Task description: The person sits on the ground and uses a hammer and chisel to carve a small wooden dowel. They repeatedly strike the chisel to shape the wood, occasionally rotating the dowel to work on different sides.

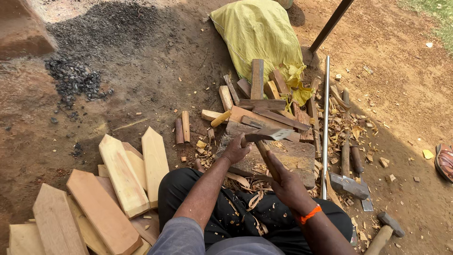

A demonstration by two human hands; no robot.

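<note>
Right hand [289,185] grips adze [266,141] over wooden block [292,158], seemingly outdoors on dirt ground [141,89].

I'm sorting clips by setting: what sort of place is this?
Probably an open-air woodworking spot on bare dirt ground. Pale pointed wooden planks lie stacked, wood shavings litter the earth, and the right hand holds a wooden-handled adze over a worn chopping block.

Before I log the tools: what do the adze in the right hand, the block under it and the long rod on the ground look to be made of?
Adze: dull grey metal head, apparently steel, on a brown wooden handle held by the right hand. Block: rough, weathered wood, cut-scarred; the left hand rests on it. Rod: straight, shiny, silvery, likely metal.
</note>
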